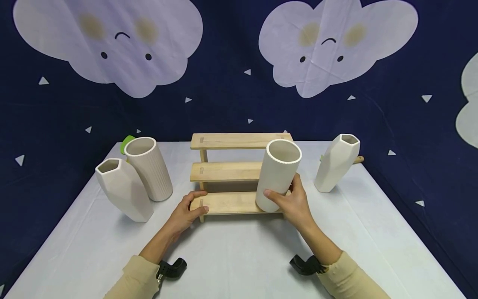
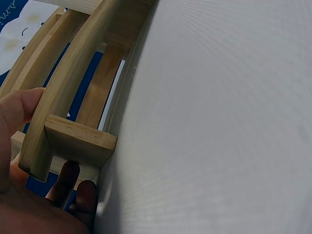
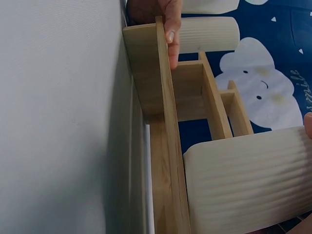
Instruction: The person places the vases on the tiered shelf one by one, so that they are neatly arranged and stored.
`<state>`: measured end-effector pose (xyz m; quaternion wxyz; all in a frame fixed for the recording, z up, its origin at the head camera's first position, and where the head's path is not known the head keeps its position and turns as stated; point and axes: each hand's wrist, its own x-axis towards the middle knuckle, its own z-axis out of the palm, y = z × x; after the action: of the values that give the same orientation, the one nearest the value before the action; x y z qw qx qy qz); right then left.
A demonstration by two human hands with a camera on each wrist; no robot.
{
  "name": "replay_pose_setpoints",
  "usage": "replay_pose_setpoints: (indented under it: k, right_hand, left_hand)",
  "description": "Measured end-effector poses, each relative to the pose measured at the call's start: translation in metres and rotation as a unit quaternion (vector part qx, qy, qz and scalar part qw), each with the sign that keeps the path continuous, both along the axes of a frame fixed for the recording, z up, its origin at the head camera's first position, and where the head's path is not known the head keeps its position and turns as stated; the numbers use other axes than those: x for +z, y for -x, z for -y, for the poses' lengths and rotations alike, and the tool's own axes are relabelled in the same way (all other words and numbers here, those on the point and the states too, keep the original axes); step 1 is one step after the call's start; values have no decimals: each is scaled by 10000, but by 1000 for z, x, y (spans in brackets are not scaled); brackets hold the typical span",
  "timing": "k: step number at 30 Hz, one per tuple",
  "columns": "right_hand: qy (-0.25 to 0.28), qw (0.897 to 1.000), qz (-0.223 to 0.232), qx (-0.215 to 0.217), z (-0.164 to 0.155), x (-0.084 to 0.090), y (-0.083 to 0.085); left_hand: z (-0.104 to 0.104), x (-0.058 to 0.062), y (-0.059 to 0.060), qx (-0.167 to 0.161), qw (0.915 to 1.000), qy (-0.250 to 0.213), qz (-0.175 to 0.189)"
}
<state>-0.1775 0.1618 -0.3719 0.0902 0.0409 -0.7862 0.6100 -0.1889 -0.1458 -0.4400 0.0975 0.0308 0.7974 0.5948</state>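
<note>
A three-step wooden rack (image 1: pixel 228 171) stands mid-table. My left hand (image 1: pixel 186 209) grips the left end of its lowest step, thumb on top and fingers round the end; the left wrist view shows the thumb (image 2: pixel 19 114) on the step (image 2: pixel 73 87) and fingers curled beneath. My right hand (image 1: pixel 293 200) grips a white ribbed cylinder vase (image 1: pixel 278 174) near its base. The vase stands on the right part of the lowest step, tilted slightly. In the right wrist view the vase (image 3: pixel 243 180) lies against the step (image 3: pixel 165 146).
On the white table (image 1: pixel 239 257), a faceted white vase (image 1: pixel 123 190) and a second ribbed vase (image 1: pixel 149 168) stand at the left, with something green (image 1: pixel 127 142) behind them. Another faceted vase (image 1: pixel 336 162) stands right of the rack. A dark cloud-print backdrop hangs behind.
</note>
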Motion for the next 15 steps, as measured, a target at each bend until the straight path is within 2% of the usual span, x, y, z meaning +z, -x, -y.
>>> replay_pose_setpoints:
  k: [15]
  right_hand:
    - [-48,9999,-105,124,9,-1,2]
  left_hand:
    - [0,0,0,15,10000,44,12]
